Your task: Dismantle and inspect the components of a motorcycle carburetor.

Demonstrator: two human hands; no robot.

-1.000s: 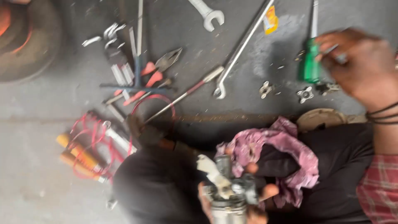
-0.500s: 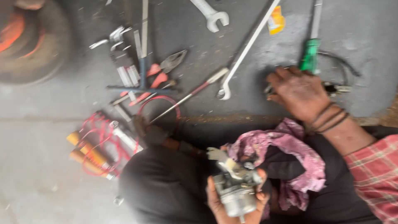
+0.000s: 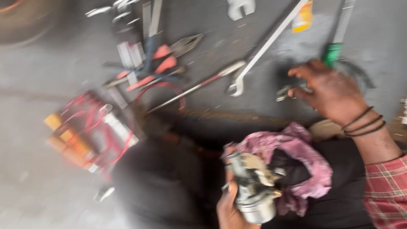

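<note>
Metal carburettor (image 3: 254,191) gripped in left hand (image 3: 231,208), right hand (image 3: 330,91) well apart on small fitting (image 3: 285,91)

The right hand (image 3: 335,91) is bare and smudged with dark grime. Several thin black cord bands (image 3: 364,124) circle its wrist. A red plaid sleeve (image 3: 388,191) with pale lines covers the forearm. The left hand (image 3: 231,208) is bare.

Motion blur smears our whole view; the wrench (image 3: 240,7) is cut off at the top edge.
</note>
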